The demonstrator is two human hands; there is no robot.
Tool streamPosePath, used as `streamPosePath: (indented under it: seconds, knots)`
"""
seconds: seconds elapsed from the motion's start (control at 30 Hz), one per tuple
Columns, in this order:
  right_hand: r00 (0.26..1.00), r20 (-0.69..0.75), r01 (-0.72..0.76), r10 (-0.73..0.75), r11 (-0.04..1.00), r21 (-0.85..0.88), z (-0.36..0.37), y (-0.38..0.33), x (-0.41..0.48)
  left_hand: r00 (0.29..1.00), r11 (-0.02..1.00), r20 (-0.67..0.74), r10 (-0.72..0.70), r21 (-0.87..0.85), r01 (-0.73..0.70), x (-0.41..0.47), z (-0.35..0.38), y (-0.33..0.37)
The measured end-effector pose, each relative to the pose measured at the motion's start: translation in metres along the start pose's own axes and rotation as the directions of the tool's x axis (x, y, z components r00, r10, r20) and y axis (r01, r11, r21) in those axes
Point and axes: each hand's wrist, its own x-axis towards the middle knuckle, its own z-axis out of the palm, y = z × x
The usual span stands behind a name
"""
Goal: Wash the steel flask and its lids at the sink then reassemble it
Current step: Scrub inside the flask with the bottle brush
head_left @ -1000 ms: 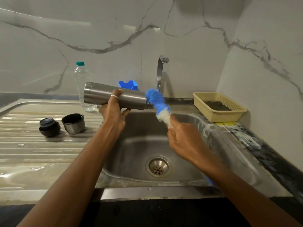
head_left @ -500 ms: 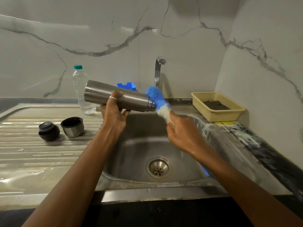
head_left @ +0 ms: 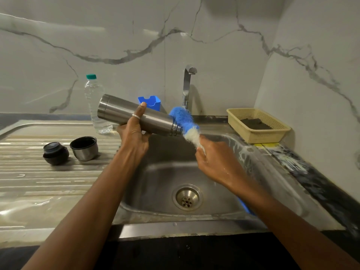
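Leftmost, on the ribbed draining board (head_left: 29, 172), sit the two lids: the black stopper (head_left: 56, 152) and the steel cup lid (head_left: 84, 148), mouth up, just beside each other. Next, the left hand (head_left: 134, 137) wraps its fingers round the middle of the steel flask (head_left: 118, 112), held over the sink (head_left: 155, 182). Its long axis runs nearly level, base up-left and open mouth down-right. That mouth faces the bottle brush (head_left: 185, 123), whose blue head sits against the rim; I cannot tell whether any of it is inside. The right hand (head_left: 216, 162) grips the brush stem under the white bristles, so it is best placed to push leftward along the flask's axis.
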Motion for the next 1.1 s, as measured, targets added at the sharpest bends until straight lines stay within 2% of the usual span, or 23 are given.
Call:
streamPosePath:
  seconds: [0.1,0.23,0.4,0.53,0.7,0.87,1.0,1.1]
  knots:
    - [0.999,0.027,-0.017,0.017,1.000,0.000,0.001,-0.005,-0.005,1.000,1.000,-0.018,0.024,0.013,-0.024,-0.002,0.003,-0.004]
    - [0.997,0.058,0.051,-0.054,0.998,0.047,0.002,-0.012,-0.023,0.998,0.999,-0.048,0.044,0.006,-0.044,0.005,0.001,0.000]
    - [0.999,0.045,0.001,-0.002,1.000,0.011,0.004,-0.014,-0.003,0.998,0.999,-0.054,0.031,-0.010,-0.032,-0.003,0.007,-0.001]
    - [0.995,0.063,0.072,-0.076,0.996,0.055,0.001,-0.016,-0.028,0.994,0.997,-0.094,0.057,-0.055,-0.062,-0.001,0.006,0.003]
    - [0.998,0.057,0.018,-0.019,1.000,0.026,0.005,-0.014,0.003,0.995,0.995,-0.079,0.065,-0.076,-0.071,-0.002,0.008,0.003]
    - [0.991,0.092,0.090,-0.098,0.992,0.085,0.002,-0.020,-0.020,0.991,0.987,-0.115,0.061,-0.141,-0.077,0.007,0.005,0.001]
    - [0.999,0.032,0.027,-0.029,0.998,0.054,0.006,-0.019,0.009,0.994,0.985,-0.084,0.071,-0.152,-0.083,0.004,0.007,-0.002]
    - [0.998,0.055,0.009,-0.013,0.997,0.071,0.006,-0.016,-0.003,0.996,0.993,-0.058,0.062,-0.100,-0.068,0.001,0.007,-0.004]
